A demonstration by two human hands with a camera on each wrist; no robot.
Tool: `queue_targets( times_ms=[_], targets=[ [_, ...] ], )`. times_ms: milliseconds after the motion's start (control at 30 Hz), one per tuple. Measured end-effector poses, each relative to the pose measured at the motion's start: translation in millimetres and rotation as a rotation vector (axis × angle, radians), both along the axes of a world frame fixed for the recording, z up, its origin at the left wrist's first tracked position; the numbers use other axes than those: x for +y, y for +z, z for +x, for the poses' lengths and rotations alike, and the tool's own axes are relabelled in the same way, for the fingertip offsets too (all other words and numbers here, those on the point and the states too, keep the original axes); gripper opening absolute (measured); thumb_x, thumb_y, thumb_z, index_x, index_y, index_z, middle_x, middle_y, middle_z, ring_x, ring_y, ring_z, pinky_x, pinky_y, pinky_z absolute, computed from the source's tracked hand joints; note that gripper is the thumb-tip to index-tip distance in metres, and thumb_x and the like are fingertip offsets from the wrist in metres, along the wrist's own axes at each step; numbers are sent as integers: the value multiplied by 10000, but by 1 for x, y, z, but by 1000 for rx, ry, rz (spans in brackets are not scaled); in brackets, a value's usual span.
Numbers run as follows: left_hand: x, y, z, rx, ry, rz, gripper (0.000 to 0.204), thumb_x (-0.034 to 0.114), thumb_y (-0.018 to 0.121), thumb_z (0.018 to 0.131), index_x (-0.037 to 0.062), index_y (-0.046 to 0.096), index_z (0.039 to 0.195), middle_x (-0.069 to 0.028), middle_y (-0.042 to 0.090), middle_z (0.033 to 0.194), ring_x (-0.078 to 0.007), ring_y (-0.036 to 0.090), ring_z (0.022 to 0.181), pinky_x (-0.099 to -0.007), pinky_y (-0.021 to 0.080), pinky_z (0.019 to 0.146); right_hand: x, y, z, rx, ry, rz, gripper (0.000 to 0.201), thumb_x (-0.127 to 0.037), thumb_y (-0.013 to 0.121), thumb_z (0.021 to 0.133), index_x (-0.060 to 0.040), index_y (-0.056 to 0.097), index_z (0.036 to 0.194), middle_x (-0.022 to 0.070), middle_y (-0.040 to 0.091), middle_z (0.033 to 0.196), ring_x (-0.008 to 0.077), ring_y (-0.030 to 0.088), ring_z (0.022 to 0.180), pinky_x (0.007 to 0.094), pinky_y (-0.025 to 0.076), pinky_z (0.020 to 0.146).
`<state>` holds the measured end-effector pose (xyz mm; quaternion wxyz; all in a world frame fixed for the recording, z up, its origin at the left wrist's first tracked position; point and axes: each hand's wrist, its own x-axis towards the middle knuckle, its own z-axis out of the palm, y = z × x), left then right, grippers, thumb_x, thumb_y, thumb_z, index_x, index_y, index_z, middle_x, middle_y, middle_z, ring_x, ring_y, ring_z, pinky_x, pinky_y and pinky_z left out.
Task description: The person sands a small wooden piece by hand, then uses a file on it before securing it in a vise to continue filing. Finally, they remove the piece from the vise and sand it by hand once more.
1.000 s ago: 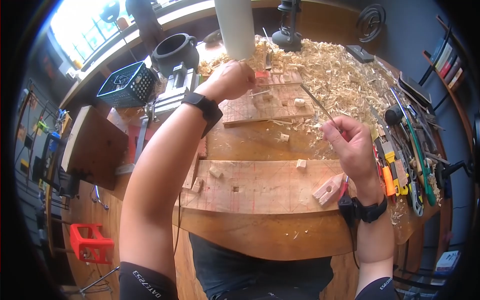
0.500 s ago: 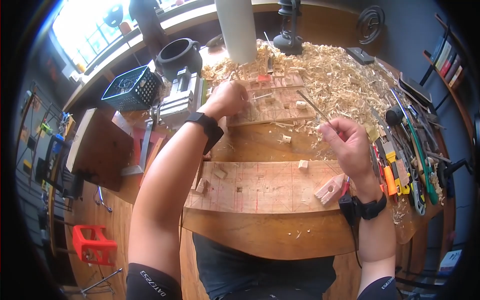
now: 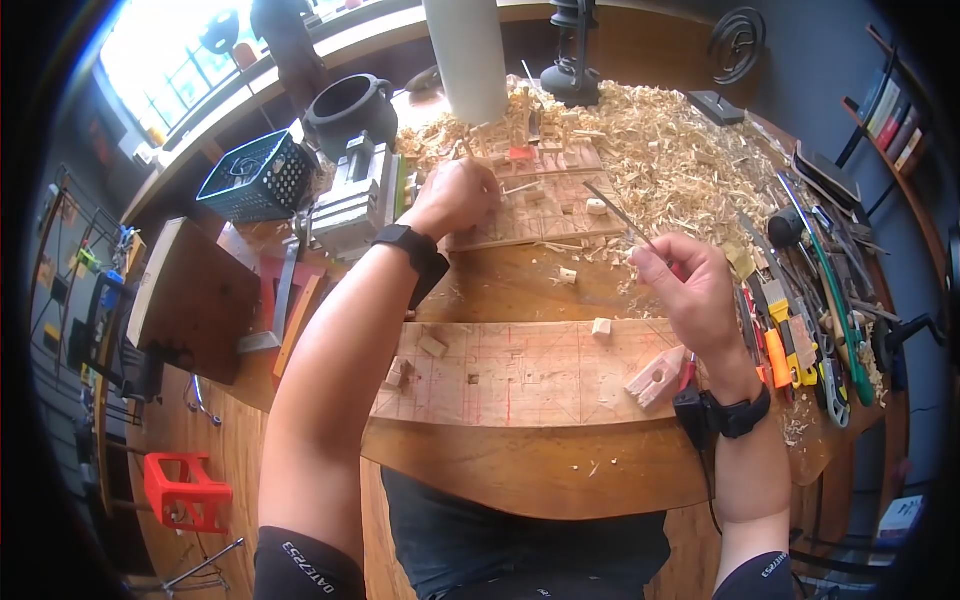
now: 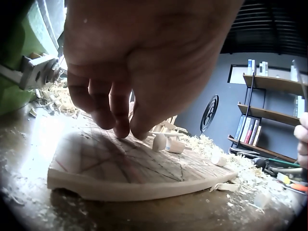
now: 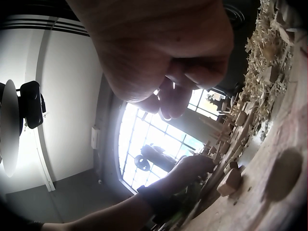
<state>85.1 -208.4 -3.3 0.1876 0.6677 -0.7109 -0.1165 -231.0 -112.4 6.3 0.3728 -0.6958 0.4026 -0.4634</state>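
In the head view, my left hand [image 3: 458, 197] is at the left end of the farther marked board [image 3: 485, 234]. Its fingers point down over that board [image 4: 144, 188] in the left wrist view, thumb tip beside a fingertip; I cannot see anything held between them. A thin stick [image 3: 522, 187] and small wooden pegs [image 3: 596, 206] lie to the right of that hand. My right hand [image 3: 695, 290] grips a thin metal tool [image 3: 618, 212] between thumb and fingers, its tip pointing up and left. Below it, a pointed wooden piece with a hole [image 3: 655, 379] lies on the nearer board [image 3: 540, 400].
Wood shavings [image 3: 680, 150] cover the back right. Hand tools [image 3: 815, 300] line the right side. A vise [image 3: 352, 205], a black pot [image 3: 350, 105] and a green basket [image 3: 255, 177] stand at the left, with a white cylinder [image 3: 467, 60] behind the farther board.
My left hand has moved down and slightly left from the back of the farther board to its left end. The right hand still grips the tool, a little farther left.
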Motion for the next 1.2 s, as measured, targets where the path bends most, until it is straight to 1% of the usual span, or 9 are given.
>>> queue_targets(
  times_ms=[533,700,767,800,867,933,1000,1133,1200],
  targets=[
    [6,2,7,-60,-3,-55,96,137,721,833,130,811,868,-141,764,888,-321,733,878,-406,570,862,1,2,0,10,-3,15,211,-180,735,972,-26,728,827,-108,511,611,-18,400,571,217,282,495],
    [8,6,9,-47,2,-47,107,146,728,846,132,822,896,-150,766,901,-318,740,900,-403,574,862,-1,-4,1,-39,10,25,187,-176,733,969,-12,735,879,-85,573,650,-10,432,579,206,331,519],
    [19,19,-1,88,74,-120,113,166,732,864,117,825,906,-152,771,914,-308,749,896,-404,581,845,-1,-8,4,-54,-11,17,181,-171,705,984,-9,737,911,-77,600,689,-7,441,581,203,342,524],
    [26,23,-9,156,71,-122,179,214,717,924,80,816,990,-134,779,922,-276,752,843,-418,587,823,-2,-7,5,-65,-33,4,181,-167,678,999,-6,739,943,-70,626,727,-5,449,583,200,352,530],
    [70,56,-48,387,38,44,288,289,669,998,31,786,1052,-124,774,890,-242,739,807,-410,583,808,1,-2,5,-126,-9,73,185,-164,643,1016,-5,735,995,-60,640,763,-4,456,582,200,357,526],
    [102,53,-81,733,-64,117,390,350,605,1052,-7,723,1158,-143,759,951,-218,717,870,-389,564,814,7,6,5,-172,24,128,200,-162,609,1032,-4,731,1046,-49,653,799,-3,464,581,200,362,522],
    [126,25,-116,950,-253,-124,470,427,496,1101,34,644,1311,-51,697,1033,-116,651,894,-274,550,761,17,13,7,-279,160,348,233,-152,558,1053,7,705,1139,-30,669,860,-3,496,625,184,377,549],
    [143,15,-157,1371,-210,-93,465,380,410,1136,-16,599,1292,-69,666,1127,-92,626,947,-242,529,810,26,23,22,-147,275,260,228,-112,547,1066,17,688,1188,-13,683,894,22,571,710,184,446,613],
    [136,12,-159,1488,-222,-36,439,372,395,1140,-3,618,1192,-97,671,1141,-91,627,945,-247,532,812,29,38,23,-73,245,238,226,-100,545,1070,22,686,1198,-15,681,880,36,594,717,202,468,614]
  ],
)
